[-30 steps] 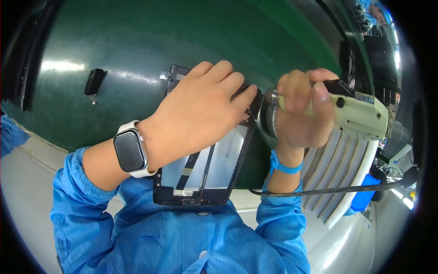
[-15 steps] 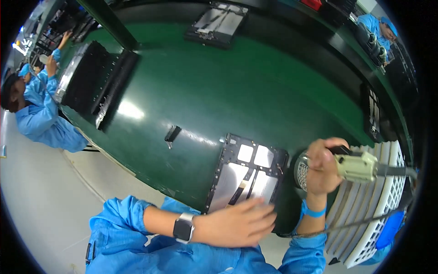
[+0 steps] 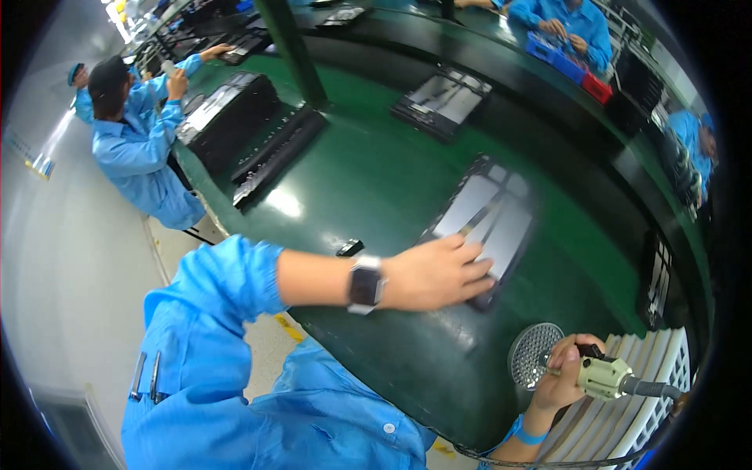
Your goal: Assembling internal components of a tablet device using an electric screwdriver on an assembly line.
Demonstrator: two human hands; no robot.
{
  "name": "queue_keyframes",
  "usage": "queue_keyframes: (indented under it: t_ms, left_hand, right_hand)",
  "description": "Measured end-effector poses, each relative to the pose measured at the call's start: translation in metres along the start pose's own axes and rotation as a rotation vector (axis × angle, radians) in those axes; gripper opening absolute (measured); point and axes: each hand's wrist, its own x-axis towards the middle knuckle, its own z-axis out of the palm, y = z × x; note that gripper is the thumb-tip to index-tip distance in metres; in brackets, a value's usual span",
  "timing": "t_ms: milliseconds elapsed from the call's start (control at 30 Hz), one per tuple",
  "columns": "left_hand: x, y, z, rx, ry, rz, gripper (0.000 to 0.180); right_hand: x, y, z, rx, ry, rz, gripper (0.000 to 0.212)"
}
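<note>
Nearest, at four o'clock, the right hand (image 3: 561, 384) is closed around a pale green handheld driver (image 3: 607, 377), whose front end points to about nine o'clock, toward a round dotted dish (image 3: 526, 352); whether its tip touches the dish, I cannot tell. White slatted trays (image 3: 656, 368) stand just beside it, at four o'clock from the centre.

Just below the centre, the left hand (image 3: 431, 274) is palm down, fingers loosely spread over the near end of a flat dark-framed panel (image 3: 509, 207). The panel is at three o'clock on the green table (image 3: 352, 172), stretching toward one o'clock from the fingers. It is blurred, so I cannot tell whether it lies flat or slightly raised. A small black part (image 3: 350, 247) sits just beyond the wrist.

The step in hand looks like positioning the panel with the left hand, the driver held apart from it. Any next move of the panel seems to call for light, even finger pressure and the driver kept clear.

Farther, at one o'clock, lies a similar stack of panels (image 3: 442, 102).
</note>
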Motion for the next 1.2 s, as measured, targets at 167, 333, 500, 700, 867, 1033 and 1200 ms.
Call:
queue_keyframes:
  t_ms: [167,333,500,700,867,1033,1200]
  left_hand:
    - [0.052,-0.069,0.051,0.090,0.125,-0.058,0.039]
    - [0.087,-0.114,0.083,0.097,0.040,-0.318,0.037]
    - [0.097,-0.073,0.069,-0.050,0.170,-0.350,0.025]
    - [0.048,0.031,-0.077,-1.521,0.243,0.184,0.034]
    - [0.016,0.070,-0.118,-2.088,0.197,0.429,0.062]
    - [0.014,0.050,-0.129,-2.186,0.263,0.236,0.057]
    - [0.004,0.034,-0.139,-2.140,0.330,-0.028,0.053]
  right_hand:
    - [0.004,0.001,0.000,0.029,0.011,0.006,0.019]
    - [0.008,0.004,0.007,0.030,0.051,0.014,0.017]
    - [0.002,0.005,-0.007,-0.010,0.094,0.037,0.016]
    - [-0.007,-0.002,-0.003,-0.027,0.148,0.047,0.027]
    - [0.004,0.004,0.015,0.033,0.029,0.042,0.024]
    - [0.005,0.000,0.002,-0.032,0.115,0.030,0.023]
    - [0.007,0.008,0.004,0.064,0.118,0.021,0.022]
